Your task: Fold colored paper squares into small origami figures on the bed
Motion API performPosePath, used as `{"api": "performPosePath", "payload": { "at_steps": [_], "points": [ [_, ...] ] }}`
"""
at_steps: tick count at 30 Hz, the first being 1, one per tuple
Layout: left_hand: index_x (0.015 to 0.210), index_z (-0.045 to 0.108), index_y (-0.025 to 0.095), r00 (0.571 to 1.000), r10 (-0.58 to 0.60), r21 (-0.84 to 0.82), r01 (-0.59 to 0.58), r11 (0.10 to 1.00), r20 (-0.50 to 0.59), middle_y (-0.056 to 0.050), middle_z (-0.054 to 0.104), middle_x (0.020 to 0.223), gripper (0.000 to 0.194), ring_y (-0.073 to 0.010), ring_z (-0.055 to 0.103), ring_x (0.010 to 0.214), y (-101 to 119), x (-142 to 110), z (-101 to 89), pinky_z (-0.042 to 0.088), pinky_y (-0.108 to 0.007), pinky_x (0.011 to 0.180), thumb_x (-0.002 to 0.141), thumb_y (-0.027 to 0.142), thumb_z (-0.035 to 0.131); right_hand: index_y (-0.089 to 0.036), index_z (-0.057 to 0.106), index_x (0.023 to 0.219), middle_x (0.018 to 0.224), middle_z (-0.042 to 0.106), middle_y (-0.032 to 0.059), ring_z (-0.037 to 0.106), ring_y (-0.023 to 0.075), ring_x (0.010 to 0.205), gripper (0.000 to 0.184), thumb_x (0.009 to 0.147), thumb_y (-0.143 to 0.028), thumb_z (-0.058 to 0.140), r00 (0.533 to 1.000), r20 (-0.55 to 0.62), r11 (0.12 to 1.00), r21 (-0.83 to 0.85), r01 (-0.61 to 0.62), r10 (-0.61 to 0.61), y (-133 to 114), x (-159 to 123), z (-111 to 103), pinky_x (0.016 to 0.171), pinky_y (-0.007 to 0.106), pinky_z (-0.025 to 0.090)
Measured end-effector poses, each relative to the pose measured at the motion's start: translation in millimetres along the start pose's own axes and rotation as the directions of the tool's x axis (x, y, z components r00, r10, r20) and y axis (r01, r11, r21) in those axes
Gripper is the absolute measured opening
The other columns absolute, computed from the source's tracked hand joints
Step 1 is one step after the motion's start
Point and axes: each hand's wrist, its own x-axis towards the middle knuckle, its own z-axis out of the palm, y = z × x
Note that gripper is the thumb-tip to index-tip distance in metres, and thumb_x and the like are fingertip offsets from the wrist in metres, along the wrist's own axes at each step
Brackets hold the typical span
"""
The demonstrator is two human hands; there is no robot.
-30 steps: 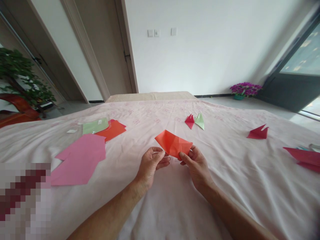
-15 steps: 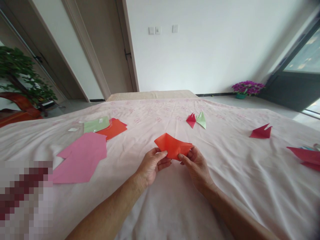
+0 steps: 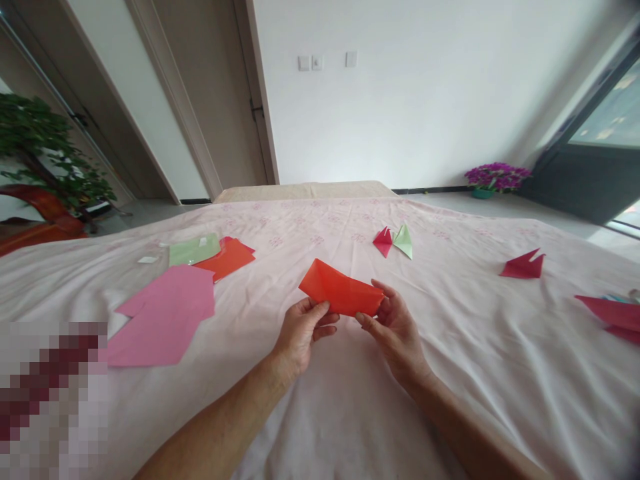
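Observation:
A folded orange-red paper (image 3: 340, 292) is held just above the pink bedsheet (image 3: 450, 347) in the middle of the view. My left hand (image 3: 301, 331) pinches its near left edge between thumb and fingers. My right hand (image 3: 394, 328) grips its right end, fingers curled behind the paper and thumb in front. The paper forms a flat, long shape with a pointed left corner.
Flat pink sheets (image 3: 165, 313), a green sheet (image 3: 194, 249) and an orange sheet (image 3: 227, 257) lie at the left. Small folded red (image 3: 383, 241) and green (image 3: 403, 241) pieces sit beyond the hands. Dark red folded pieces (image 3: 523, 265) lie at the right. A blurred patch covers the lower left.
The orange-red paper has been flattened and turned between my hands; its raised flap is now folded down, and its left corner points further left.

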Motion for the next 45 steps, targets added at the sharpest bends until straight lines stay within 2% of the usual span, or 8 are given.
{"api": "performPosePath", "payload": {
  "at_steps": [11, 15, 19, 23, 30, 36, 40, 45],
  "points": [
    [0.079, 0.068, 0.010, 0.997, 0.075, 0.132, -0.073, 0.989, -0.015, -0.008, 0.071, 0.076, 0.030, -0.0179, 0.069, 0.068, -1, 0, -1.8, 0.057, -0.025, 0.054, 0.069, 0.036, 0.077, -0.024, 0.052, 0.117, 0.108, 0.068, 0.0068, 0.065, 0.0216, 0.089, 0.046, 0.075, -0.027, 0.072, 0.995, 0.085, 0.993, -0.102, 0.052, -0.043, -1, -3, 6, 0.075, 0.036, 0.053],
    [0.079, 0.069, 0.009, 0.996, 0.090, 0.190, -0.088, 0.978, -0.004, -0.009, 0.071, 0.074, 0.033, -0.0186, 0.069, 0.067, 0, 0, -2.1, 0.056, -0.025, 0.055, 0.069, 0.039, 0.076, -0.028, 0.044, 0.129, 0.111, 0.064, 0.0064, 0.065, 0.0200, 0.086, 0.060, 0.076, -0.024, 0.071, 0.988, 0.040, 0.972, -0.176, 0.157, -0.152, -2, -6, 4, 0.072, 0.035, 0.054],
    [0.079, 0.070, 0.008, 0.995, 0.096, 0.243, -0.095, 0.965, 0.008, -0.010, 0.070, 0.073, 0.035, -0.0173, 0.067, 0.064, 0, 0, -2.2, 0.056, -0.026, 0.055, 0.069, 0.041, 0.075, -0.033, 0.044, 0.135, 0.115, 0.058, 0.0065, 0.063, 0.0196, 0.086, 0.062, 0.080, -0.020, 0.068, 0.933, 0.099, 0.853, -0.383, 0.356, -0.345, -4, -8, -3, 0.072, 0.035, 0.054],
    [0.077, 0.070, 0.009, 0.993, 0.113, 0.322, -0.121, 0.939, 0.042, -0.009, 0.070, 0.073, 0.033, -0.0169, 0.067, 0.062, 0, -1, -0.8, 0.055, -0.025, 0.054, 0.071, 0.042, 0.073, -0.031, 0.064, 0.114, 0.113, 0.058, 0.0064, 0.061, 0.0224, 0.096, 0.032, 0.084, -0.020, 0.064, 0.873, 0.256, 0.750, -0.446, 0.488, -0.416, -9, -6, -6, 0.081, 0.038, 0.053],
    [0.077, 0.070, 0.015, 0.968, 0.212, 0.492, -0.251, 0.834, 0.135, -0.006, 0.071, 0.071, 0.026, -0.0170, 0.068, 0.064, -8, -2, -2.2, 0.052, -0.024, 0.058, 0.077, 0.041, 0.068, -0.029, 0.072, 0.091, 0.095, 0.061, 0.0045, 0.062, 0.0193, 0.082, 0.009, 0.085, -0.028, 0.066, 0.894, 0.280, 0.794, -0.418, 0.441, -0.349, -14, -4, -2, 0.068, 0.033, 0.054],
    [0.070, 0.066, 0.016, 0.982, 0.153, 0.450, -0.185, 0.874, 0.108, -0.004, 0.069, 0.064, 0.026, -0.0160, 0.067, 0.060, -12, 0, -2.7, 0.050, -0.023, 0.055, 0.075, 0.041, 0.069, -0.032, 0.072, 0.099, 0.101, 0.060, 0.0050, 0.062, 0.0214, 0.088, 0.019, 0.080, -0.029, 0.071, 0.880, 0.320, 0.783, -0.414, 0.464, -0.352, -14, -4, -5, 0.072, 0.034, 0.054],
    [0.069, 0.065, 0.015, 0.976, 0.209, 0.399, -0.216, 0.891, 0.061, -0.003, 0.068, 0.063, 0.024, -0.0163, 0.067, 0.059, -7, -4, -0.3, 0.050, -0.022, 0.053, 0.073, 0.038, 0.071, -0.030, 0.073, 0.095, 0.105, 0.060, 0.0070, 0.061, 0.0248, 0.092, 0.017, 0.078, -0.034, 0.073, 0.903, 0.301, 0.766, -0.486, 0.421, -0.306, -13, -6, -6, 0.075, 0.038, 0.053],
    [0.067, 0.062, 0.015, 0.964, 0.263, 0.385, -0.261, 0.885, 0.049, -0.003, 0.067, 0.062, 0.023, -0.0164, 0.067, 0.057, -6, -5, 0.5, 0.049, -0.023, 0.051, 0.073, 0.035, 0.071, -0.030, 0.073, 0.096, 0.110, 0.062, 0.0073, 0.058, 0.0275, 0.100, 0.016, 0.081, -0.034, 0.070, 0.920, 0.282, 0.834, -0.408, 0.371, -0.272, -10, -10, -3, 0.082, 0.041, 0.051]
  ]
}}
